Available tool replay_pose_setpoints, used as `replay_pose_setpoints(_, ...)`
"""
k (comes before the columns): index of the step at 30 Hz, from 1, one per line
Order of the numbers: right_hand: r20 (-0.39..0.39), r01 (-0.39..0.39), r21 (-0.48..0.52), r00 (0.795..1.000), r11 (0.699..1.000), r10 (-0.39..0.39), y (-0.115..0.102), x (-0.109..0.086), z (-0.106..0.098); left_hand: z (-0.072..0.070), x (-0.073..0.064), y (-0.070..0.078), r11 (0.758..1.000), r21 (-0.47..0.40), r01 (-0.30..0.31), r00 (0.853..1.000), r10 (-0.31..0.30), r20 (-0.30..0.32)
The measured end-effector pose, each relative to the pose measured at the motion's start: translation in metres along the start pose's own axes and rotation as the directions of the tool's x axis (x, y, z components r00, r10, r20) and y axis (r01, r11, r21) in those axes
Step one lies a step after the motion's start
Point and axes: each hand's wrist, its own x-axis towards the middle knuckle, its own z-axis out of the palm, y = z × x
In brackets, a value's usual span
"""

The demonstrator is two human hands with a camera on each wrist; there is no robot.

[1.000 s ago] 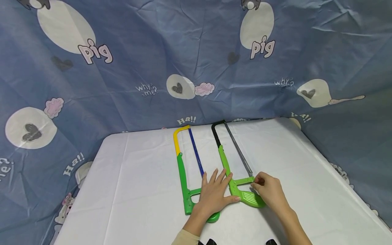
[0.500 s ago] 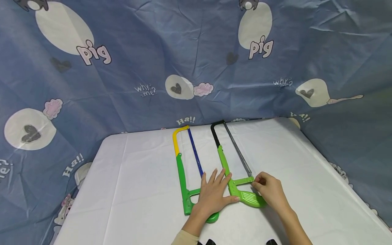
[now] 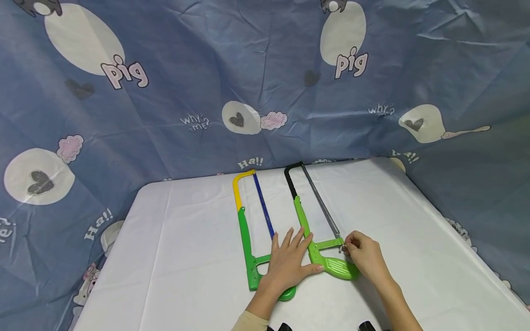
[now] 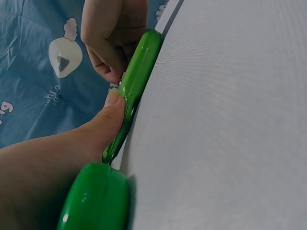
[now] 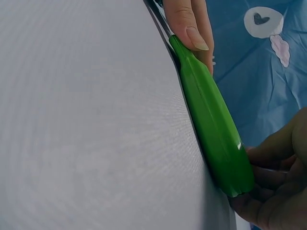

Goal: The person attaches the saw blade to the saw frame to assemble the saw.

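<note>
Two hacksaws lie side by side on the table. The light-green hacksaw (image 3: 339, 269) has a black front end and a grey blade. My left hand (image 3: 287, 264) lies spread across its frame, thumb at the handle's base; the palm covers part of the other hacksaw (image 3: 245, 234), which is darker green with a yellow front and a blue blade. At the near end of the grey blade sits a small metal wing nut (image 3: 342, 248), pinched between the thumb and curled forefinger of my right hand (image 3: 366, 257). In the right wrist view the light-green handle (image 5: 211, 115) hides the nut.
A white cloth covers the table (image 3: 198, 276). Behind it and along both sides hangs a blue printed curtain (image 3: 174, 82). Black rounded objects (image 3: 285, 327) show at the bottom edge of the head view.
The right fingers have shifted slightly at the blade's near end, so the metal wing nut now shows. My left hand and both hacksaws hold their places; the head view drifts slightly.
</note>
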Motion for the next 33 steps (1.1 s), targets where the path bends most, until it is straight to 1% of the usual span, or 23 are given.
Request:
replay_pose_setpoints(10, -0.041, 0.029, -0.079, 0.999, 0.996, -0.033, 0.0018, -0.0019, -0.0016, -0.0019, -0.0013, 0.0011, 1.0, -0.008, -0.003, 1.0, 0.003, -0.003)
replay_pose_setpoints(18, -0.053, 0.038, -0.078, 0.998, 0.996, -0.042, 0.0025, -0.0008, 0.0002, -0.0023, -0.0008, 0.0008, 1.0, -0.009, -0.005, 1.0, 0.005, -0.013)
replay_pose_setpoints(26, -0.061, 0.031, -0.08, 0.997, 0.996, -0.036, 0.0033, 0.0019, 0.0031, -0.0029, -0.0012, 0.0002, 1.0, 0.001, -0.002, 1.0, 0.002, -0.005)
replay_pose_setpoints(33, -0.068, 0.029, -0.086, 0.997, 0.996, -0.035, 0.0013, -0.0002, 0.0043, 0.002, -0.0014, -0.0014, 1.0, -0.015, -0.01, 1.0, 0.009, -0.027)
